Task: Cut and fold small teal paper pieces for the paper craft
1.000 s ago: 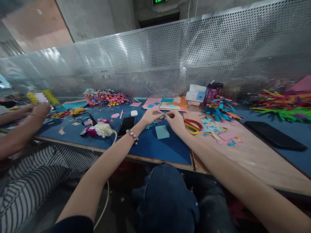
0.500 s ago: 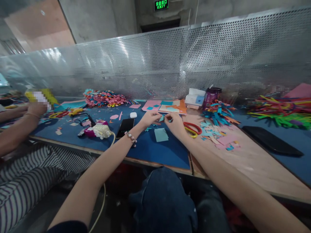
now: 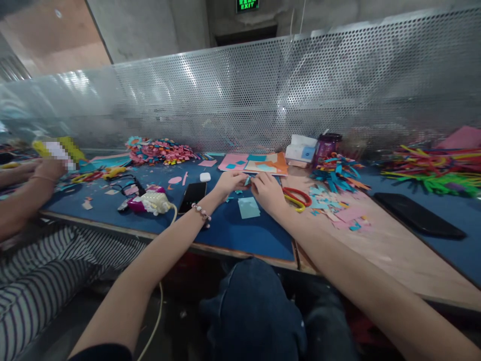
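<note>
My left hand (image 3: 230, 183) and my right hand (image 3: 267, 189) meet over the blue table, fingertips pinched close together. Between them shows a small light-blue piece of foam or paper (image 3: 247, 181), mostly hidden by the fingers. Just below lies a square light-blue sheet (image 3: 248, 207) on the table. Beside my right wrist rest scissors (image 3: 298, 198) with red and yellow handles. Behind the hands are pink and orange sheets (image 3: 276, 164) with blue pieces on top.
Left of my arm are a black phone (image 3: 193, 197), a white case (image 3: 205, 177) and a glue gun (image 3: 152, 201) with its cord. Scraps (image 3: 338, 208) lie to the right, near another dark phone-like slab (image 3: 419, 214). A co-worker's hand (image 3: 50, 170) is at far left.
My right hand has turned and its fingers have closed in toward my left fingertips. The small light-blue piece is now more covered. The view has shifted slightly.
</note>
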`<state>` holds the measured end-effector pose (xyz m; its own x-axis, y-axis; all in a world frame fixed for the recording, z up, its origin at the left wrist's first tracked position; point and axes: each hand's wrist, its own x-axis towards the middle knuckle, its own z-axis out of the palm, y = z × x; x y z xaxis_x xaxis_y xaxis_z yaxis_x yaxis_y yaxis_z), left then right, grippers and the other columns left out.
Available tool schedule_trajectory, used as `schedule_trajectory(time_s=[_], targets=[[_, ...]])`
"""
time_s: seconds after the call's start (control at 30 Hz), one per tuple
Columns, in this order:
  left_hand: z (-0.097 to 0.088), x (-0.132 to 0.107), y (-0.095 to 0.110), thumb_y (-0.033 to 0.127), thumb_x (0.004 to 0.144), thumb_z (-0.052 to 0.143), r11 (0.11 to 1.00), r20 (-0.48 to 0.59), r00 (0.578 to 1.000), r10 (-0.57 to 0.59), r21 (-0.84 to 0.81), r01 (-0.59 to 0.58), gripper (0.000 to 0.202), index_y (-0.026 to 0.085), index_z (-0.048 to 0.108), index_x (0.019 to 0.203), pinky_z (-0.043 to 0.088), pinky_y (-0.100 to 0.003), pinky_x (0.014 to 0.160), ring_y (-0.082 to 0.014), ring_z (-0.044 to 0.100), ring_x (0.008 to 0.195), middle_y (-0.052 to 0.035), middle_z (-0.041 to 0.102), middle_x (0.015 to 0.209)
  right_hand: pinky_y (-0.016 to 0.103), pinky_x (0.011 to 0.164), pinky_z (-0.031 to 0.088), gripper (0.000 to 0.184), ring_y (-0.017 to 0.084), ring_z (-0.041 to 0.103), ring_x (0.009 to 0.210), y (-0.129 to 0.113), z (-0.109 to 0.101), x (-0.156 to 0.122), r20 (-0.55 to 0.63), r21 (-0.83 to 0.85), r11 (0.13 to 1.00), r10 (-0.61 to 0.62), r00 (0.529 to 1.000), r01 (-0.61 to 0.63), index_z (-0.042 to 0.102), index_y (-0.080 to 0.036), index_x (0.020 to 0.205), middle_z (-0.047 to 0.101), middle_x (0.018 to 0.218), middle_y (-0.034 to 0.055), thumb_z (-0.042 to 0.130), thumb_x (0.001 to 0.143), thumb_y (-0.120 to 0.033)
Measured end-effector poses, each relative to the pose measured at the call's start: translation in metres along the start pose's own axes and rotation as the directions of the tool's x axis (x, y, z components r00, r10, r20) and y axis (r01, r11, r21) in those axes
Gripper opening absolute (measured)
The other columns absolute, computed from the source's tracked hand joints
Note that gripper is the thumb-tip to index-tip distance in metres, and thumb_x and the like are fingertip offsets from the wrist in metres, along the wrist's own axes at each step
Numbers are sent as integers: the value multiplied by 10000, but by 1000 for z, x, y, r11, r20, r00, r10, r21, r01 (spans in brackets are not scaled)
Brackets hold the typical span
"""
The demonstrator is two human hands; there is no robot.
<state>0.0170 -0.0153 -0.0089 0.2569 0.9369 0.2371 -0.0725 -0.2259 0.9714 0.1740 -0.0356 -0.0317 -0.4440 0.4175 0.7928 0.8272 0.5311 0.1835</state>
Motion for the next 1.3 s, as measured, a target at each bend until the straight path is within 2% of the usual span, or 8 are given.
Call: schedule_trajectory(time_s=[0.33,0.5,0.57,0.63,0.73,0.83,1.03,1.3], targets=[[-5,4,-1,317,693,676,998,-7,1000,-19,-67,19,250,103,630,815,522,-326,743,-129,609,693,-54,633,743,355,783,369,285,248,463,944,-8,-9,2,28,-70,997,-35,999,37,613,-111,1021,583,951,140,365,892,-163],[-4,4,-1,284,708,664,998,-28,999,-21,-61,19,204,111,628,811,525,-323,747,-128,626,687,-51,651,746,341,795,401,257,224,505,912,-10,-8,3,-53,204,971,138,989,-124,622,-146,979,586,929,118,401,885,-238],[-4,4,-1,283,716,656,997,-22,1000,-12,-81,10,208,112,630,831,524,-333,766,-143,640,723,-57,662,766,323,758,422,253,200,530,833,-10,-8,5,-70,396,866,361,930,-307,608,-147,962,592,887,102,428,876,-304],[-4,4,-1,285,718,653,995,-19,1000,-3,-102,2,218,114,627,851,522,-347,786,-159,650,761,-59,669,771,308,698,430,292,179,538,739,-9,-7,8,9,539,688,572,820,-486,594,-142,912,606,834,87,460,853,-395],[-3,5,-1,289,703,667,994,-39,999,-2,-108,-2,241,122,622,872,524,-361,787,-163,648,764,-50,666,767,297,654,422,384,165,537,671,-6,-3,10,224,619,472,660,717,-628,593,-145,792,623,748,65,483,805,-513],[-3,4,-1,312,685,683,996,-65,998,1,-85,-7,250,130,633,850,533,-352,758,-144,622,745,-32,643,753,283,638,420,383,162,549,678,-4,3,11,343,675,379,599,724,-633,608,-148,767,638,738,54,487,794,-511],[-3,2,1,356,683,681,1000,-82,997,10,19,-9,296,141,654,884,529,-285,658,-149,596,790,-54,630,849,267,602,411,268,141,532,611,-2,5,12,369,721,342,547,752,-602,583,-161,736,616,684,28,481,810,-398],[-5,3,-1,369,708,656,989,-3,997,75,130,-74,291,116,649,850,511,-272,643,-140,598,729,-52,620,760,279,623,401,229,152,524,622,3,-1,11,315,666,468,529,788,-581,531,-181,683,593,645,24,457,826,-343]])
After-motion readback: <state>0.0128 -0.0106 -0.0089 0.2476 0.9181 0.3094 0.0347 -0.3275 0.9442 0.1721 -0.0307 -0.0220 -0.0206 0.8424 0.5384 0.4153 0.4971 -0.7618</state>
